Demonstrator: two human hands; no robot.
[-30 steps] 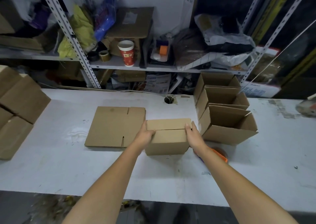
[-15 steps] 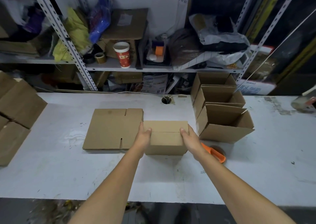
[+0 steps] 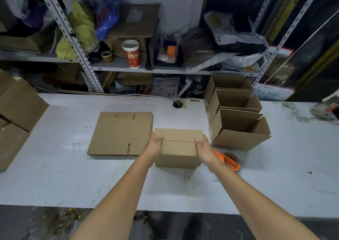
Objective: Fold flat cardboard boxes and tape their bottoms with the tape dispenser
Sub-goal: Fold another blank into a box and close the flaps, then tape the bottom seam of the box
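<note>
A folded box [image 3: 178,148] is stood on the surface [image 3: 91,181] with its bottom flaps closed and facing up. It is gripped at either end: the left hand [image 3: 156,144] is clamped on the left end and the right hand [image 3: 203,149] on the right, with thumbs pressed on the flaps. No tape is seen along the flap seam, so this bottom is judged untaped. The orange tape dispenser [image 3: 228,160] is lying on the surface just beside the right hand, not held. Three erected boxes [image 3: 238,129] are lined up to the right; whether their bottoms are taped cannot be told. A stack of flat cardboard [image 3: 119,133] is left to be folded.
</note>
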